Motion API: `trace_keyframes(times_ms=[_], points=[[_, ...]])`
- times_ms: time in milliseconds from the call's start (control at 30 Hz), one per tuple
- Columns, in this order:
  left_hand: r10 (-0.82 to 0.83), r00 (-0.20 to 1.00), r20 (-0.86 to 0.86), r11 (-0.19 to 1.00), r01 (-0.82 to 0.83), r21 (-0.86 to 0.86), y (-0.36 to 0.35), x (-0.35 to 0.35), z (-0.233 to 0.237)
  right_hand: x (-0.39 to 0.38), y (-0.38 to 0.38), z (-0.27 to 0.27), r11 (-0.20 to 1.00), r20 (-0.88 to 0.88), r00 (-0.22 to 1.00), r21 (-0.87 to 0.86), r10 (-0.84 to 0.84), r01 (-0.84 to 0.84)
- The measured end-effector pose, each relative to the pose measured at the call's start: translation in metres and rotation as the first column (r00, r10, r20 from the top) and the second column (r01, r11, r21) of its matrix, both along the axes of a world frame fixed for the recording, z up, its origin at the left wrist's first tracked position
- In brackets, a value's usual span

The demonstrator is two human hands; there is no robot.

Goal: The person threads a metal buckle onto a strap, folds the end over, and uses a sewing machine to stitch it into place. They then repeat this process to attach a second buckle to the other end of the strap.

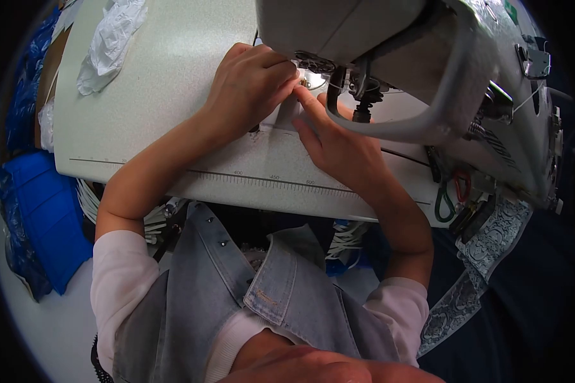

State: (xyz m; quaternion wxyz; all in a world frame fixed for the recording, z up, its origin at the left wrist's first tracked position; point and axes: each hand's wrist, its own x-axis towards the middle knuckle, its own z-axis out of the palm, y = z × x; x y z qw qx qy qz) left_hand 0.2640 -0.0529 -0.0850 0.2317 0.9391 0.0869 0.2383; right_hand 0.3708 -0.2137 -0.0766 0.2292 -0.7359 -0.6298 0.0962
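My left hand [252,89] rests knuckles-up on the white sewing table [160,96], fingers curled and pressing a small pale strip of material [286,115] just in front of the presser foot [306,80]. My right hand [335,137] lies beside it, index finger stretched along the strip toward the needle area. Both hands touch the strip under the head of the grey sewing machine [390,45]. The needle itself is hidden by the machine head and my fingers.
A crumpled white plastic bag [112,41] lies at the table's far left. A printed ruler scale [268,177] runs along the front edge. Blue bags [41,223] sit at the left below the table. A lace ribbon [479,262] hangs at the right beside scissors handles [453,195].
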Motion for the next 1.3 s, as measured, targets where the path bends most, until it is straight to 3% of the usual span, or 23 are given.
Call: trace_keyframes(times_ms=[67, 133, 300, 533, 700, 800, 933, 1133, 1200, 1300], points=[[-0.006, 1.0, -0.001, 0.998, 0.006, -0.056, 0.0, 0.0, 0.0, 0.0, 0.0, 0.0, 1.0, -0.015, 1.0, -0.021, -0.009, 0.008], [-0.006, 1.0, -0.016, 0.999, 0.006, 0.033, 0.001, 0.001, 0.0, 0.0, 0.001, 0.001, 0.999, -0.029, 0.999, -0.039, -0.017, 0.016], [-0.005, 0.999, 0.05, 0.998, 0.002, 0.063, 0.002, 0.002, 0.0, 0.005, 0.0, 0.002, 1.0, -0.021, 1.0, -0.031, -0.008, 0.007], [0.012, 1.0, 0.015, 0.997, -0.013, 0.08, 0.002, 0.001, 0.001, 0.01, -0.004, -0.005, 0.995, -0.074, 0.996, 0.09, 0.056, -0.049], [0.006, 0.999, -0.034, 0.998, -0.003, 0.062, 0.002, 0.001, 0.002, 0.009, -0.004, -0.002, 0.999, -0.046, 0.998, 0.021, 0.045, -0.044], [0.02, 0.997, 0.072, 0.998, -0.016, -0.057, 0.0, 0.0, 0.007, 0.008, -0.002, 0.001, 0.998, -0.071, 0.997, -0.051, 0.024, -0.027], [0.031, 0.998, 0.055, 0.999, -0.033, 0.041, 0.004, 0.003, -0.006, 0.006, 0.0, -0.001, 0.998, -0.107, 0.994, -0.054, 0.011, -0.017], [0.018, 1.0, 0.008, 0.999, -0.019, 0.044, 0.009, 0.004, -0.005, 0.008, 0.002, -0.001, 1.0, -0.017, 1.0, 0.015, -0.011, 0.011], [0.012, 1.0, -0.014, 1.0, -0.012, 0.018, 0.01, 0.004, -0.002, 0.013, 0.003, 0.005, 1.0, -0.194, 0.981, -0.025, -0.018, 0.013], [-0.016, 1.0, -0.009, 1.0, 0.016, -0.002, 0.013, 0.004, -0.003, 0.025, 0.002, 0.016, 0.992, -0.247, 0.965, -0.118, -0.083, 0.055]])
